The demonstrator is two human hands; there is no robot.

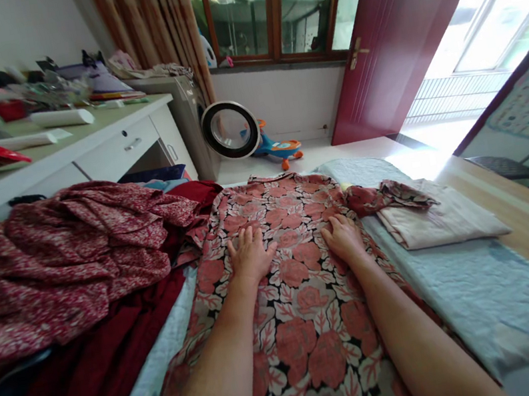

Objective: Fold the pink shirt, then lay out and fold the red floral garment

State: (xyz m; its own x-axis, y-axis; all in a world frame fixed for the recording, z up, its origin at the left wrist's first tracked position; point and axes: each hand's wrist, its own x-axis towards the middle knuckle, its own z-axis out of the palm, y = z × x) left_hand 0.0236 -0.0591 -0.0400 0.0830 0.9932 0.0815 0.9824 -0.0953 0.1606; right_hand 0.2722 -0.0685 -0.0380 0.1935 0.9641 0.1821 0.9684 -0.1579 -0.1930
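Observation:
A floral dress or long shirt (306, 299) in rust red, grey and black lies spread out in front of me, its collar at the far end. My left hand (252, 254) rests flat on its upper left part with the fingers spread. Across from it, my right hand (343, 236) lies on the upper right part, fingers stretched out. Neither hand grips anything. The garment's right sleeve (391, 196) reaches out over a folded cream cloth (442, 214). Beneath everything is a pale blue quilted pad (493, 288).
Crumpled red patterned clothing (76, 256) is heaped at the left, over a dark red garment (95, 368). Behind it stands a cluttered white desk (114, 149). Farther back are a washing machine with its round door (231, 129) open, a blue and orange ride-on toy (281, 146) and a dark red door (382, 23).

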